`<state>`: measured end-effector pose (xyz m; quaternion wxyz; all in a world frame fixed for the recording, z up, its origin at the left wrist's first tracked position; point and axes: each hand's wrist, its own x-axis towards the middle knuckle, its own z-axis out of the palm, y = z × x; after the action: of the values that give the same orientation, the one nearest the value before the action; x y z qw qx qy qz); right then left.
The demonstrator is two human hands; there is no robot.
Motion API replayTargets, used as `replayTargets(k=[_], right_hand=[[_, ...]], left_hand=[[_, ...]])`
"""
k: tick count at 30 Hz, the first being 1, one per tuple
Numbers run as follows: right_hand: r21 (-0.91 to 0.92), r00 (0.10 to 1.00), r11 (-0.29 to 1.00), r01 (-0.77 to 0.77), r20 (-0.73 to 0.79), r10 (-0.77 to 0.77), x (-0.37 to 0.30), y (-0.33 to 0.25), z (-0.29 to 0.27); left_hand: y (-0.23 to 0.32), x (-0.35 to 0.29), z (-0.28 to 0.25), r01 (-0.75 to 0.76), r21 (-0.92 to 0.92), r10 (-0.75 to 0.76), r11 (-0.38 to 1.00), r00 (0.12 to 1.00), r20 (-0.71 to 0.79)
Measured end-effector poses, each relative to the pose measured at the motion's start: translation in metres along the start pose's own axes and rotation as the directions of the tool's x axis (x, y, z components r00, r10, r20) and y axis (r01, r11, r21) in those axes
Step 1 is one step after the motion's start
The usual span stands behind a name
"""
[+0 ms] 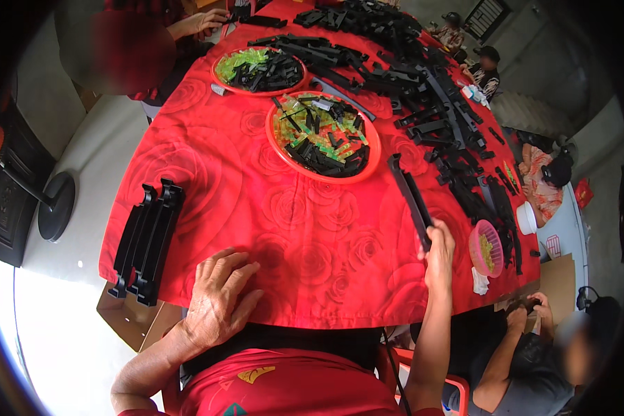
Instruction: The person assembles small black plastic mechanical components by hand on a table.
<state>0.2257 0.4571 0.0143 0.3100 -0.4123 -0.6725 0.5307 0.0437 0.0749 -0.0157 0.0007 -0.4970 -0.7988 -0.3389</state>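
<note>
My right hand (438, 253) is closed round the near end of a long black plastic strip (412, 197), which points away from me over the red tablecloth. My left hand (222, 295) lies flat on the cloth near the table's front edge, fingers spread, with nothing in it. To its left, several similar black strips (148, 239) lie side by side at the table's left edge. Beyond the hands stands a red basket (273, 147) with small black pieces and yellow-green clear pieces in it. Right of my right hand is a pink basket (475, 239) holding small yellowish pieces.
A big heap of black plastic parts (430, 90) covers the table's far and right side. A second red basket (301, 83) of mixed pieces stands farther off. A white bowl (526, 218) sits at the right edge. Other people work at the far left and near right. A cardboard box (128, 319) stands below the left edge.
</note>
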Motion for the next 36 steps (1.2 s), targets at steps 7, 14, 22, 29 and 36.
replayTargets(k=[7,14,22,29,36], right_hand=[[0.135,0.908,0.985,-0.105,0.416,0.04,-0.077,-0.005,0.002],[-0.232,0.709,0.919,0.318,0.702,-0.068,-0.078,-0.02,0.049],[-0.239,0.583,0.59,0.771,0.638,-0.503,-0.011,-0.052,0.094],[-0.469,0.554,0.306,0.829,0.61,-0.567,0.107,-0.027,0.158],[-0.483,0.609,0.371,0.793,0.629,-0.483,0.117,-0.024,0.173]], left_hand=[[0.035,0.029,-0.01,-0.125,-0.131,0.114,0.983,0.99,-0.088],[0.021,0.038,0.016,-0.144,-0.056,0.148,0.988,0.987,0.059],[0.017,0.03,0.026,-0.208,-0.034,0.209,0.978,0.977,0.046],[0.017,0.025,0.026,-0.225,-0.211,0.222,0.951,0.974,-0.037],[0.007,0.022,0.03,-0.239,-0.184,0.255,0.953,0.964,0.07]])
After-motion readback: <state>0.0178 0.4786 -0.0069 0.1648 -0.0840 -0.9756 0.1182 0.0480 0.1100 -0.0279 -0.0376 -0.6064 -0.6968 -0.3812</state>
